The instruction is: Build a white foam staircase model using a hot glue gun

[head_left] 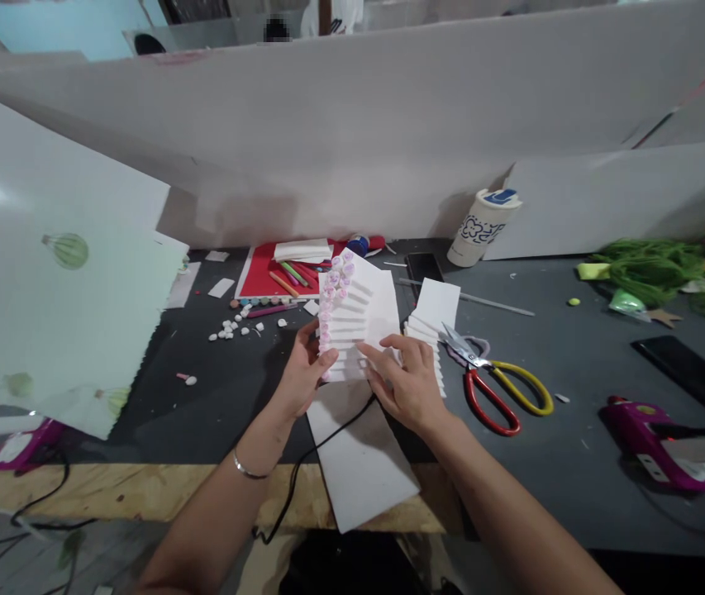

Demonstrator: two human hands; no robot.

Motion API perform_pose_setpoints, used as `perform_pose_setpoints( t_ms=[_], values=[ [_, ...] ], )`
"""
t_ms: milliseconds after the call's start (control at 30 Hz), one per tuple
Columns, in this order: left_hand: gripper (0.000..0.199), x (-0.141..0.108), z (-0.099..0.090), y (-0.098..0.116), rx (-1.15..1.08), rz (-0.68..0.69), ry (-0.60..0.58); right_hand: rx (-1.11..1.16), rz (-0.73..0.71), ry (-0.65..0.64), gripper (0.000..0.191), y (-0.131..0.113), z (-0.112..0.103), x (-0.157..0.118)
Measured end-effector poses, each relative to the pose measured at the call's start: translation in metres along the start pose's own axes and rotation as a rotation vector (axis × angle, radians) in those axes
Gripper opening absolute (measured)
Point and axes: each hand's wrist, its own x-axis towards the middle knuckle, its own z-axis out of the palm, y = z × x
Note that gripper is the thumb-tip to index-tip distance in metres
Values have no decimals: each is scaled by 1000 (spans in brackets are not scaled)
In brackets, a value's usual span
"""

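Note:
My left hand (307,369) grips the lower left side of a white card (347,318), thumb in front and fingers behind. Narrow pale strips run across this card, and small pink-purple rosettes (333,281) line its left edge. My right hand (411,382) is at the card's lower right, index finger stretched out to its surface, thumb apart below and the other fingers bent. Behind the right hand lies a stack of white cards (439,304). Scissors (479,364) with one red and one yellow handle lie open beside that stack. A long white board (361,463) extends beneath my hands.
Small white pieces (228,329) and coloured pens (296,277) lie left of the card. A lidded cup (484,227) stands at the back. Purple glue guns, one (662,442) at right, have cables nearby. A large printed sheet (67,248) rises at left; green strands (655,268) lie right.

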Motion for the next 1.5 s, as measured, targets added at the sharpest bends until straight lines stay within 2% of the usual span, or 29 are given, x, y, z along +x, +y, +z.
perform_pose_setpoints(
  t_ms=[433,533,700,833,1000,1167,1333,1500],
  values=[
    [76,-2,0,-2,80,11,-23,17,41,57,51,0,-2,2],
    [76,-2,-1,-3,108,-3,-53,5,38,40,49,1,-2,2],
    [74,-3,-1,-4,93,13,-73,21,22,123,45,1,-3,4],
    [76,-4,0,-5,105,9,-75,17,55,111,45,0,-5,5],
    [77,-5,1,-4,126,19,-86,36,63,163,52,1,-5,5],
    [78,-6,1,-4,182,3,-99,23,105,145,54,2,-6,5],
    [78,-6,1,-4,228,15,-105,51,91,208,62,4,-7,6],
    [78,-6,1,-4,249,19,-127,46,115,210,62,6,-8,7]
  ],
)
